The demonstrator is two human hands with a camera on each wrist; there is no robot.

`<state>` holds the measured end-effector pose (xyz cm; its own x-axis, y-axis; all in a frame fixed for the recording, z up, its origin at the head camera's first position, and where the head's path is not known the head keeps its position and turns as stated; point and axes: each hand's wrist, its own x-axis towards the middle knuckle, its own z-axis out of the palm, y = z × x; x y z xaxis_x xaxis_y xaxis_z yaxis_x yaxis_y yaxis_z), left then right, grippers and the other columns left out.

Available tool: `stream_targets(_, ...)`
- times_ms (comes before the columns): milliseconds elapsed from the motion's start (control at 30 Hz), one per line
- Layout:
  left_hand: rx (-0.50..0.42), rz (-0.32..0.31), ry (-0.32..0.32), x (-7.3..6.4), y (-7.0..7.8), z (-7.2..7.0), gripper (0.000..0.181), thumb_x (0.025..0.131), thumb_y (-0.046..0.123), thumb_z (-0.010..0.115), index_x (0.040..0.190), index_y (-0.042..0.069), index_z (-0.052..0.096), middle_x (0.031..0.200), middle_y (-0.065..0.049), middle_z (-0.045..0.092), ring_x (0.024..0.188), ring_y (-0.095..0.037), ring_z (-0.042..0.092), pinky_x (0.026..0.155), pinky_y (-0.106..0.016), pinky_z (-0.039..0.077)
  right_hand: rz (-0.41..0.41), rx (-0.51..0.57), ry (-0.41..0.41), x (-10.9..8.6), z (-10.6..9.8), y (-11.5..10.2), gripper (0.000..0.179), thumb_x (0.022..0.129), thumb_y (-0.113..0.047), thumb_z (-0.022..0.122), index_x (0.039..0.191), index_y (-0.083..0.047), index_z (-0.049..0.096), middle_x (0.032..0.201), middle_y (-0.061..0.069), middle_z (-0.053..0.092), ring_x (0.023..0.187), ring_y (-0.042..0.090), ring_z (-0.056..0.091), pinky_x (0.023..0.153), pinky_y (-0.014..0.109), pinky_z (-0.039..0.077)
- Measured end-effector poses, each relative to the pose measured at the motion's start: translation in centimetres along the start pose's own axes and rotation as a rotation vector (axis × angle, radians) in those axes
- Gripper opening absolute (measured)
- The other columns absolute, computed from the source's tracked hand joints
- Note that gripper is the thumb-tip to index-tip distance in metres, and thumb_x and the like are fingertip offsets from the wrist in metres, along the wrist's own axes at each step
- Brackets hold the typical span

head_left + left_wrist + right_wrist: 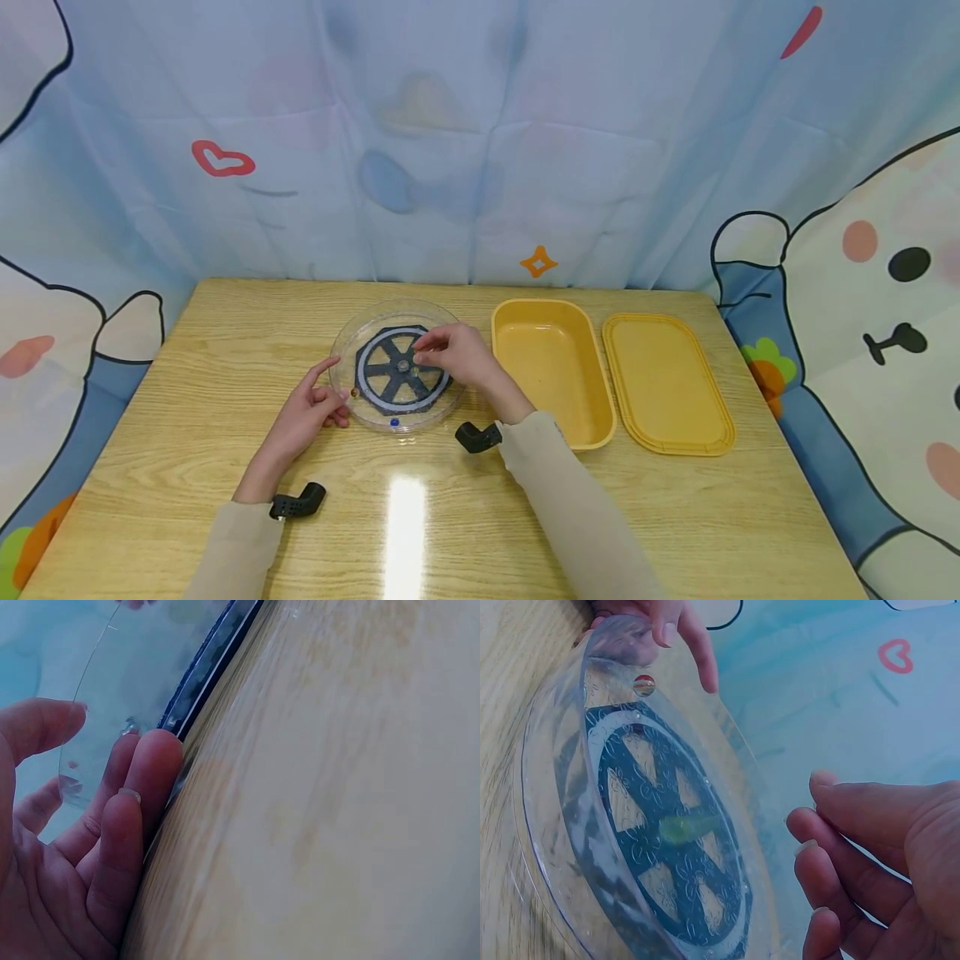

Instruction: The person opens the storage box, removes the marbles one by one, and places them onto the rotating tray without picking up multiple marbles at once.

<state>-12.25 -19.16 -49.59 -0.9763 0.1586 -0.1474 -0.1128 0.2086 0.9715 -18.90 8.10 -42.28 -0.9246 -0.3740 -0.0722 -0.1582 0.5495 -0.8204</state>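
Observation:
A clear round plastic dish (343, 333) stands on the table, with a dark six-spoked wheel pattern (390, 387) showing at its bottom. My left hand (309, 410) rests against the dish's left side, fingertips touching the rim and outer wall. Above the dish's right part is my right hand (453, 354), thumb and fingertips close together; the right wrist view shows nothing between them. A blurred green streak (682, 829) appears over the wheel pattern, too smeared to tell its kind. In the dish are a reddish-brown marble (355, 392) near my left hand and a blue marble (394, 422) at the front.
Right of the dish stands a deep yellow plastic tub (555, 367). Beside it lies a flat yellow lid (671, 387). Behind the wooden table (360, 517) hangs a printed blue curtain (465, 167). A black camera (476, 437) is worn on my right wrist.

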Motion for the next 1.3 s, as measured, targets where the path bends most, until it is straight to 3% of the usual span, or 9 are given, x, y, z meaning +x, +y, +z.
stream_targets(300, 0.000, -0.001, 0.000, 0.0, -0.1, 0.0, 0.059, 0.103, 0.015, 0.056, 0.156, 0.018, 0.030, 0.086, -0.015, 0.067, 0.074, -0.026, 0.069, 0.067, -0.028, 0.053, 0.049, 0.045, 0.029, -0.6, -1.5, 0.5, 0.020, 0.091, -0.015, 0.074, 0.108, -0.005, 0.076, 0.101, 0.001, 0.071, 0.090, 0.017, 0.064, 0.080, 0.033, 0.053)
stream_targets(600, -0.005, 0.010, -0.006, 0.0, -0.1, 0.0, 0.060, 0.103, 0.015, 0.056, 0.156, 0.018, 0.029, 0.086, -0.015, 0.067, 0.073, -0.026, 0.069, 0.067, -0.028, 0.053, 0.070, 0.035, 0.063, -1.8, -4.8, 1.3, 0.021, 0.093, -0.016, 0.072, 0.111, -0.006, 0.075, 0.107, 0.004, 0.071, 0.094, 0.021, 0.064, 0.082, 0.036, 0.053)
stream_targets(1100, -0.010, 0.002, -0.004, -0.1, 0.2, 0.0, 0.061, 0.102, 0.014, 0.057, 0.156, 0.015, 0.029, 0.084, -0.014, 0.067, 0.072, -0.025, 0.069, 0.066, -0.028, 0.052, 0.062, 0.040, 0.070, -3.4, -10.1, 6.4, 0.022, 0.092, -0.012, 0.072, 0.110, 0.000, 0.073, 0.105, 0.012, 0.072, 0.097, 0.027, 0.066, 0.088, 0.047, 0.052)
stream_targets(1300, -0.013, 0.008, -0.012, 0.0, 0.1, 0.0, 0.062, 0.102, 0.014, 0.057, 0.156, 0.014, 0.028, 0.084, -0.015, 0.067, 0.072, -0.026, 0.068, 0.067, -0.029, 0.052, 0.103, -0.022, 0.038, -3.5, -11.0, 8.1, 0.019, 0.091, -0.011, 0.074, 0.106, 0.001, 0.074, 0.100, 0.009, 0.073, 0.092, 0.024, 0.067, 0.084, 0.040, 0.052)
